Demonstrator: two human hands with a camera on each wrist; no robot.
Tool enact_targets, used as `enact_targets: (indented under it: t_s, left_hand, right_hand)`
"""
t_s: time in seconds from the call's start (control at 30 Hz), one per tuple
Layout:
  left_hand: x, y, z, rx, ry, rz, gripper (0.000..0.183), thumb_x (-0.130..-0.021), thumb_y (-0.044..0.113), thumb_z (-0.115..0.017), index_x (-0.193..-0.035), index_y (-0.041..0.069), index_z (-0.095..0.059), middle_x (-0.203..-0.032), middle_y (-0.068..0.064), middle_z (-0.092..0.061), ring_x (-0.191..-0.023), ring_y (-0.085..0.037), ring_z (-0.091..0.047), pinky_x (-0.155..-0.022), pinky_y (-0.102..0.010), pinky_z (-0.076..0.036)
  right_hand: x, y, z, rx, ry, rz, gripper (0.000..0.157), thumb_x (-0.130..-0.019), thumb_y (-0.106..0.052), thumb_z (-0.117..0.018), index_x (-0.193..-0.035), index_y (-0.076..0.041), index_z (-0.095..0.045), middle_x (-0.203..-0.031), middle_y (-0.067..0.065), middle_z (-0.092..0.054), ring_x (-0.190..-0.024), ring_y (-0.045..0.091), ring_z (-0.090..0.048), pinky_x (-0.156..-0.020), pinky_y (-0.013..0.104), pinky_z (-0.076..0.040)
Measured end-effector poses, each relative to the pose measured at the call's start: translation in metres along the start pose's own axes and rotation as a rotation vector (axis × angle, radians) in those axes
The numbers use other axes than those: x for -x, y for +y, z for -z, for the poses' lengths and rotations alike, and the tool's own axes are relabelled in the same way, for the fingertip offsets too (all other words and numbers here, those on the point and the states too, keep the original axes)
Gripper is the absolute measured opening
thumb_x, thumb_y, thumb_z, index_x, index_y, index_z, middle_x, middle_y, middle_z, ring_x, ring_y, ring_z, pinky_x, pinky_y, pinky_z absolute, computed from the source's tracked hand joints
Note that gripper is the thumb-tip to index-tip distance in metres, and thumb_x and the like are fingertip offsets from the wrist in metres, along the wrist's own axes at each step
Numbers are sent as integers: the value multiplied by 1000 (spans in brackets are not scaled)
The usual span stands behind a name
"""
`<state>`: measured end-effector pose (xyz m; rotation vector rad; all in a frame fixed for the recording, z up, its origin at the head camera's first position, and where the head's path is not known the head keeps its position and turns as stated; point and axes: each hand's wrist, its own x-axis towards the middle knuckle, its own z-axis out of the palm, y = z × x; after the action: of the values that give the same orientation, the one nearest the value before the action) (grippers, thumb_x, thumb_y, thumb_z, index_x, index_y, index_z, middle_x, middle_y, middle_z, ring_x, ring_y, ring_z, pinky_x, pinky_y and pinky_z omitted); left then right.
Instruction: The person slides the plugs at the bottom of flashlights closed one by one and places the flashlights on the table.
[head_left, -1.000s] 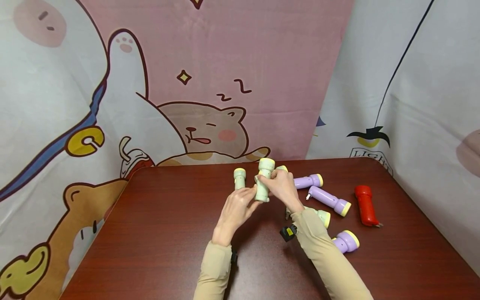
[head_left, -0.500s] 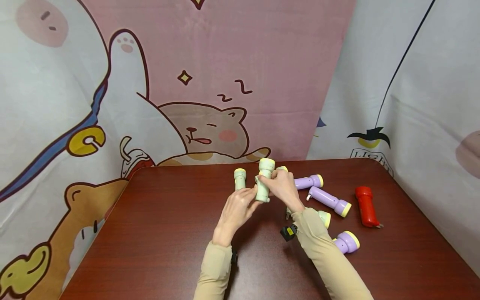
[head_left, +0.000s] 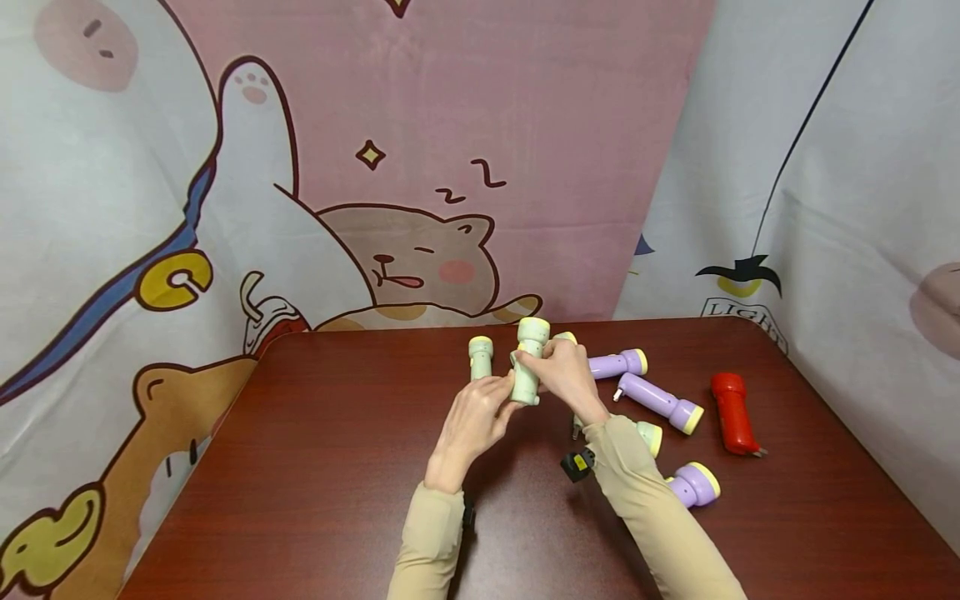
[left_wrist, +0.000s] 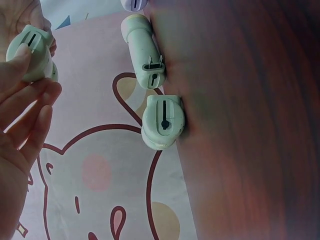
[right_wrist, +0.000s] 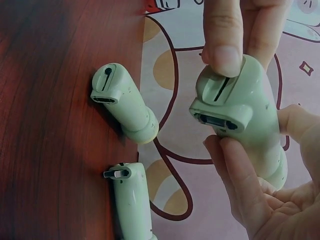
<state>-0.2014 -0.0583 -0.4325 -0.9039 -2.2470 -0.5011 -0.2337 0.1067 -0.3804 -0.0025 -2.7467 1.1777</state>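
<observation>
Green flashlight (head_left: 527, 375): end slot (right_wrist: 221, 90) likely being worked; next, probably steady pressure.
Left hand (head_left: 476, 415): gripping flashlight's near end, thumb over slot.
Right hand (head_left: 568, 377): gripping flashlight's mid-body.

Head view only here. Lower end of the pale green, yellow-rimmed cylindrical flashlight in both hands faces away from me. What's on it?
Observer: Right wrist view: the end face of the held flashlight has a straight black slot, one end covered by the thumb of the left hand.

Operator: OK. And the similar pale green, yellow-rimmed flashlight just left of it, lower part cut off by that hand?

Observer: Left wrist view: the end face of that left flashlight also has a slot, with a round black button showing at one end of it.
</observation>
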Motion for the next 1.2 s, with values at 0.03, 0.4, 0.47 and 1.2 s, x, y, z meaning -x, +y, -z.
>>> enact_targets:
  t_s: [0.03,0.4,0.47,1.2]
  left_hand:
    - [0,0,0,-1,3,-2,35,-81,15,-74,-112,0,-67,-98,-6,-74,-93,-16,-67,-87,-27,-52]
    - [1,1,-1,7,10,8,36,-80,9,-74,-113,-1,-67,-99,-7,-74,-92,-16,-67,-85,-27,-53]
    - [1,1,-1,4,3,14,37,-80,9,-74,-114,-2,-67,-99,-7,-74,-92,-16,-67,-85,-27,-53]
    - [8,-9,0,-50,-21,159,49,-83,36,-68,-121,5,-65,-95,-6,-74,-83,-18,-67,-71,-30,-54]
  right_hand:
    - [0,0,0,1,0,0,41,-78,-45,-71,-61,-9,-60,-64,2,-61,-56,16,-59,-47,25,-40]
    - [0,1,0,-18,-12,-11,41,-78,-44,-71,-60,-9,-58,-60,1,-59,-54,15,-59,-46,25,-40]
    - [0,1,0,-22,-13,-14,41,-78,-44,-71,-60,-9,-58,-59,1,-59,-54,15,-59,-46,25,-40]
    - [-26,9,-14,-240,-193,-31,44,-82,-39,-71,-89,4,-67,-81,14,-68,-56,23,-68,-50,29,-55]
